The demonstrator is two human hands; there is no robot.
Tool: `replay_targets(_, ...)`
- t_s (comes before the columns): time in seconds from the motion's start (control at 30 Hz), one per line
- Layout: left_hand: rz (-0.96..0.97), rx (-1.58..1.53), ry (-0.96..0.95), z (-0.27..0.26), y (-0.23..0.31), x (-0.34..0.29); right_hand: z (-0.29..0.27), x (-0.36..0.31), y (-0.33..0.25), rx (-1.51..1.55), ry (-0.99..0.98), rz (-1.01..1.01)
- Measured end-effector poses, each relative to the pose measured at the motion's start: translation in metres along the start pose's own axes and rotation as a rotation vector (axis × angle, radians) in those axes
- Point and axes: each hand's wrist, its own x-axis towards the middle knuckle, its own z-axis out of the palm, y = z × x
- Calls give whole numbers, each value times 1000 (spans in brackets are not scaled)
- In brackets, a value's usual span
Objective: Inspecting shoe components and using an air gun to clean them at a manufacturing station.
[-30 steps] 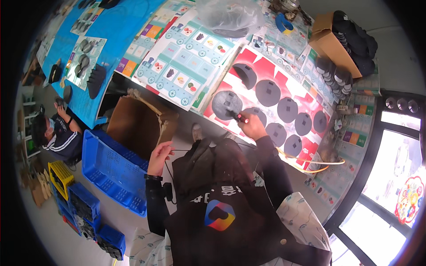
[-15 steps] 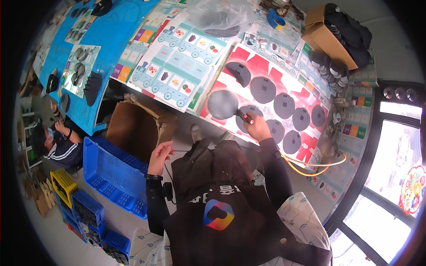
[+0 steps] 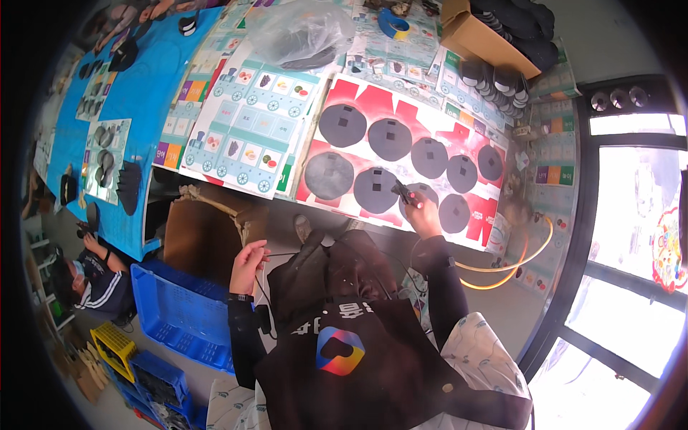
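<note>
My right hand is closed around a small black spray gun with pinkish-red ends. It hangs over the near row of round dark-grey pieces, between the second disc and the third disc. The leftmost near disc looks paler than the others. Several such discs, each with a small darker square, lie in two rows on a red and white printed sheet. Away from the table, my left hand pinches a thin black cord in front of my apron.
Left of the sheet lie printed boards and a clear plastic bag. A carton with dark pieces stands far right. Yellow-orange hoses loop beside my right arm. A blue crate sits left; another person works beyond it.
My right hand has moved the spray gun rightward along the near row, from beside the first disc to the third. My left hand keeps its pinch. The whole view has shifted a little.
</note>
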Motion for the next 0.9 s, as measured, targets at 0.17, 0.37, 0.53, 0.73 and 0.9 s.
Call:
replay_targets(0.17,-4,64,-32,13,21,6,5,5,-4,58,-12,-95)
replay_targets(0.37,4,70,-37,23,21,12,2,7,0,36,21,-95)
replay_targets(0.53,-18,63,-54,31,18,14,-4,4,-2,-2,-219,-218)
replay_targets(0.73,-3,72,-65,34,16,18,-13,7,-5,-3,-110,-149)
replay_targets(0.9,-17,79,-43,36,18,18,-26,2,1,-86,-188,-210)
